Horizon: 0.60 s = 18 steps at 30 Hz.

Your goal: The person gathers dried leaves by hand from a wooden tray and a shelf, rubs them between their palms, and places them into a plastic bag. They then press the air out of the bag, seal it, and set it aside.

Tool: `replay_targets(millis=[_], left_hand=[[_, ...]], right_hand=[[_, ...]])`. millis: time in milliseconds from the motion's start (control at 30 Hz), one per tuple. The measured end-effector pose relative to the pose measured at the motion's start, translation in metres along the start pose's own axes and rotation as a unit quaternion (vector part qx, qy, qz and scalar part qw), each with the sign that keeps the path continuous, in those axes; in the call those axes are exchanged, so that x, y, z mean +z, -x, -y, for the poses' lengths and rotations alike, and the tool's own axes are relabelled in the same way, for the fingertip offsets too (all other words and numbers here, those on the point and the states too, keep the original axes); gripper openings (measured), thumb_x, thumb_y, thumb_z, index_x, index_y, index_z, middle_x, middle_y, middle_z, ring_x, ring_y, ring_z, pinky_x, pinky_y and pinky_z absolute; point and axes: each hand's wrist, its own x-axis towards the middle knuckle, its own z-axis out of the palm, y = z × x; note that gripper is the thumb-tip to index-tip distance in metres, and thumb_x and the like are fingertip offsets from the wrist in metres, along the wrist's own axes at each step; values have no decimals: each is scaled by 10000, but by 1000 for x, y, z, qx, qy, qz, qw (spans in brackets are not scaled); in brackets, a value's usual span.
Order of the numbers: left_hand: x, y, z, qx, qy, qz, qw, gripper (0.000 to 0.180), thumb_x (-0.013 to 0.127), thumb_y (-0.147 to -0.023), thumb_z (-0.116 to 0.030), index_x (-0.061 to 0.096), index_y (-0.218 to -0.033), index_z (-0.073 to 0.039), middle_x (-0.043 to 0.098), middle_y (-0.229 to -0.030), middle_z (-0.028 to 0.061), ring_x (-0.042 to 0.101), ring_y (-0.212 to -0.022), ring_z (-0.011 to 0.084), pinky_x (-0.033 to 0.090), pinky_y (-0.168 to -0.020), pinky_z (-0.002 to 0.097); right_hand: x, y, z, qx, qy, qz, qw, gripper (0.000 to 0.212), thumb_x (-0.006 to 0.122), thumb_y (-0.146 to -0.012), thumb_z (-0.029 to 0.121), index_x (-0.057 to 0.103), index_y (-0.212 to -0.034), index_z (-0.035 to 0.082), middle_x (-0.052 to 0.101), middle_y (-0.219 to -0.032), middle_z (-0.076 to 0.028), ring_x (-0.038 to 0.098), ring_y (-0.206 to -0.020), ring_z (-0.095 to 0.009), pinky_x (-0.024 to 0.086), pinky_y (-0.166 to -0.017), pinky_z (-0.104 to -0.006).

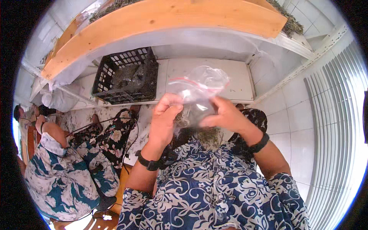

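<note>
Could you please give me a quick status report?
Left hand gripping clear bag; right hand at its right side. Red strip across bag. Nothing visibly in the way; black crate beyond, to the left.

Bright, diffuse light; strongest at right, burnt to white beside the grey-white slatted panel [333, 115]. Hard glints on the clear plastic bag with red strip [199, 100], its outline slightly soft. Fisheye bows the long orange-brown wooden board [168, 23]; corners black, blue fringing at rim.
</note>
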Motion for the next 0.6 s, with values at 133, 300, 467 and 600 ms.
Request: replay_targets(millis=[133,300,467,600], left_hand=[[21,1,-5,-38,-2,-20,999,116,565,-830,5,590,-919,-65,603,-900,-7,543,-769,74,451,-687,215],[-2,-1,13,-70,-85,11,994,285,564,-743,35,595,-1018,-28,613,-996,33,582,-896,133,473,-803,267],[18,-7,12,10,-128,-20,991,380,582,-726,41,590,-1100,-29,628,-1002,41,600,-960,153,484,-832,270],[12,-3,15,-71,-50,21,996,400,666,-749,17,571,-1136,-13,646,-1008,52,614,-908,147,504,-792,278]], right_hand=[[6,0,-13,96,-109,-3,989,525,745,-700,174,557,-1168,29,632,-1048,-94,580,-995,-186,456,-880,-329],[4,-6,-8,36,-121,-33,991,408,721,-722,150,560,-1069,10,620,-992,-69,560,-951,-139,455,-858,-303],[13,-5,-7,51,-249,-100,962,397,705,-730,117,534,-1079,36,584,-998,-53,535,-954,-135,434,-888,-303],[10,-5,-8,23,-145,-104,984,450,712,-732,110,533,-1140,46,595,-1055,-77,546,-1018,-157,427,-915,-315]])
